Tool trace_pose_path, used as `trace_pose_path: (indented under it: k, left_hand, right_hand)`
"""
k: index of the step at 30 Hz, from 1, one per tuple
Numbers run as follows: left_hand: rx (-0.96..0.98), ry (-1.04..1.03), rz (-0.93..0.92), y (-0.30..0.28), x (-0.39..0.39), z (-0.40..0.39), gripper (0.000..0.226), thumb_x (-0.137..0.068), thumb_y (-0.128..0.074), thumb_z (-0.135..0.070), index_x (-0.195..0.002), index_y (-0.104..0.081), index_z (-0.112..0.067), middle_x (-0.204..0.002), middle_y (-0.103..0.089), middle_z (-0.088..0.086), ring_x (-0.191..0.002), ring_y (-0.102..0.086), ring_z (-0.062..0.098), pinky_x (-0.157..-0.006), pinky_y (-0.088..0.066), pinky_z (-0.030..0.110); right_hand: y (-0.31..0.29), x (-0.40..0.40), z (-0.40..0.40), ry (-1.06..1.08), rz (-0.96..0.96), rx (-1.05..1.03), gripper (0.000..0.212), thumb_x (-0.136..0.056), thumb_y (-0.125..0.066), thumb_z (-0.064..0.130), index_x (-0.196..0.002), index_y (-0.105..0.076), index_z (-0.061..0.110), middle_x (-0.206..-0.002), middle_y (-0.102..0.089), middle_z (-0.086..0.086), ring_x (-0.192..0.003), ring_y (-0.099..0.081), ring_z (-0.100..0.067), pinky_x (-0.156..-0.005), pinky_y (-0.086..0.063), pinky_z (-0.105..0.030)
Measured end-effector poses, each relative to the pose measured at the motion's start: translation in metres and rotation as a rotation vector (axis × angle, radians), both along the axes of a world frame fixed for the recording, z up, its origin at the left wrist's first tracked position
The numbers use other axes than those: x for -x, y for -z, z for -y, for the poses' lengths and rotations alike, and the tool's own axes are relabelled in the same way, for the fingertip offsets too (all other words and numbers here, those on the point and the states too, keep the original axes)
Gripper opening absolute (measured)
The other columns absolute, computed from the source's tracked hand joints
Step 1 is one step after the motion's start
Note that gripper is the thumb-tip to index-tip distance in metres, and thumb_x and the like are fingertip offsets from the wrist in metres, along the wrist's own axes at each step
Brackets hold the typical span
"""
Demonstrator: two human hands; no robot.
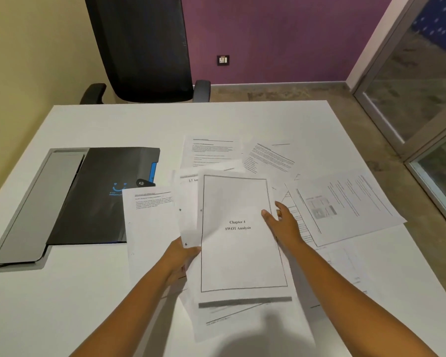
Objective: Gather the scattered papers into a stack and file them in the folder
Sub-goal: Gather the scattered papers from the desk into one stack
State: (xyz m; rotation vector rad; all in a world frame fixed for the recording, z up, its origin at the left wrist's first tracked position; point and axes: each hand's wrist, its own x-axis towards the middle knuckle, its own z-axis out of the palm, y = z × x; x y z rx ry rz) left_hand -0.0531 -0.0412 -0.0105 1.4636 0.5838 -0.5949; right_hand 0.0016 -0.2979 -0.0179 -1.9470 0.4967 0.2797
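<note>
Two bare forearms enter from the lower edge. The left hand [182,256] pinches the left margin of a loose sheaf of papers [240,253], topped by the title sheet "Chapter 4 SWOT Analysis" [238,225]. The right hand [281,220] lies against the sheaf's right edge, fingers fairly straight, thumb on the title sheet; whether it actually grips cannot be told. The sheets in the sheaf are fanned and misaligned, so a one-sided pinch may let lower pages slide out or crease when squared. Further scattered papers [345,204] lie to the right and behind on the white counter [62,305], overlapping; dragging one could shift its neighbours toward the counter's right edge. The open black folder [101,197] lies well to the left, one text sheet [150,220] overlapping its corner. An office chair [144,47] stands beyond.
</note>
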Motion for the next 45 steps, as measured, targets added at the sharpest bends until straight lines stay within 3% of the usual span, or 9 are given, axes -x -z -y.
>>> trace_pose_path:
  k: [4, 8, 13, 18, 27, 32, 37, 41, 45]
  left_hand:
    - [-0.080, 0.036, 0.147, -0.014, -0.012, 0.000, 0.036, -0.086, -0.057, 0.000, -0.122, -0.054, -0.002, -0.117, -0.062, 0.018, -0.100, -0.060, 0.026, -0.093, -0.046, 0.036]
    - [-0.132, -0.014, 0.270, -0.027, -0.029, 0.002, 0.037, -0.085, -0.061, -0.005, -0.122, -0.055, -0.007, -0.116, -0.063, 0.012, -0.103, -0.060, 0.029, -0.097, -0.046, 0.041]
    - [-0.175, -0.022, 0.384, -0.034, -0.038, 0.005, 0.034, -0.083, -0.064, -0.006, -0.116, -0.058, -0.012, -0.110, -0.063, 0.002, -0.099, -0.060, 0.022, -0.092, -0.044, 0.031]
    - [-0.169, -0.001, 0.393, -0.028, -0.036, 0.009, 0.031, -0.081, -0.066, -0.006, -0.105, -0.057, -0.024, -0.098, -0.064, -0.007, -0.085, -0.062, 0.007, -0.072, -0.046, 0.013]
    - [-0.335, -0.062, 0.390, -0.013, -0.032, 0.033, 0.038, -0.093, -0.050, -0.013, -0.129, -0.048, -0.001, -0.125, -0.058, 0.014, -0.113, -0.056, 0.029, -0.088, -0.040, 0.025]
    - [-0.430, -0.277, 0.427, -0.008, -0.024, 0.010, 0.031, -0.091, -0.053, -0.012, -0.120, -0.054, -0.003, -0.116, -0.061, 0.012, -0.104, -0.057, 0.022, -0.087, -0.043, 0.028]
    - [-0.565, -0.494, 0.287, 0.006, -0.007, -0.030, 0.025, -0.089, -0.056, -0.013, -0.112, -0.056, -0.002, -0.109, -0.062, 0.016, -0.099, -0.056, 0.029, -0.084, -0.043, 0.033]
    - [-0.629, -0.530, 0.190, 0.016, 0.013, -0.055, 0.022, -0.089, -0.057, -0.013, -0.106, -0.057, 0.000, -0.101, -0.062, 0.017, -0.097, -0.058, 0.035, -0.084, -0.044, 0.036]
    - [-0.713, -0.487, 0.119, 0.018, 0.024, -0.067, 0.028, -0.087, -0.060, -0.016, -0.109, -0.060, 0.000, -0.125, -0.058, 0.019, -0.114, -0.051, 0.037, -0.099, -0.038, 0.042]
  right_hand:
    - [-0.022, -0.007, 0.010, 0.015, -0.076, -0.210, 0.081, -0.076, -0.068, 0.052, -0.140, -0.038, 0.014, -0.133, -0.053, 0.010, -0.112, -0.056, -0.006, -0.090, -0.049, -0.015]
    - [-0.041, -0.016, 0.016, 0.065, 0.109, -0.340, 0.074, -0.053, -0.080, 0.052, -0.114, -0.061, 0.014, -0.112, -0.069, 0.000, -0.106, -0.064, -0.015, -0.099, -0.048, -0.038]
    - [-0.056, -0.014, 0.014, -0.032, 0.211, -0.310, 0.036, -0.054, -0.078, 0.047, -0.085, -0.064, 0.034, -0.078, -0.071, 0.028, -0.076, -0.065, 0.012, -0.061, -0.049, -0.004]
    - [-0.041, -0.006, 0.015, -0.202, 0.124, -0.228, 0.036, -0.077, -0.075, 0.023, -0.110, -0.061, 0.027, -0.095, -0.064, 0.021, -0.077, -0.063, 0.014, -0.063, -0.046, -0.001]
    - [-0.013, 0.006, -0.001, -0.070, 0.126, 0.003, 0.030, -0.090, -0.061, 0.016, -0.116, -0.060, 0.002, -0.110, -0.067, -0.012, -0.104, -0.062, -0.026, -0.079, -0.045, -0.020]
    - [-0.020, -0.002, -0.030, 0.060, 0.200, -0.049, 0.023, -0.086, -0.064, 0.016, -0.103, -0.058, 0.030, -0.085, -0.055, 0.017, -0.076, -0.056, -0.001, -0.053, -0.041, -0.004]
    - [0.000, 0.007, -0.073, -0.081, 0.082, -0.079, 0.028, -0.085, -0.064, 0.009, -0.111, -0.062, 0.018, -0.081, -0.055, 0.014, -0.072, -0.056, -0.005, -0.063, -0.049, -0.016]
    - [0.009, 0.014, -0.099, -0.242, 0.022, -0.018, 0.032, -0.086, -0.062, 0.009, -0.116, -0.058, 0.018, -0.077, -0.050, 0.016, -0.066, -0.050, 0.001, -0.049, -0.040, -0.001]
    - [0.012, 0.019, -0.115, -0.385, -0.050, 0.001, 0.041, -0.086, -0.059, 0.003, -0.125, -0.053, 0.014, -0.077, -0.048, 0.019, -0.066, -0.049, 0.005, -0.045, -0.035, 0.004]
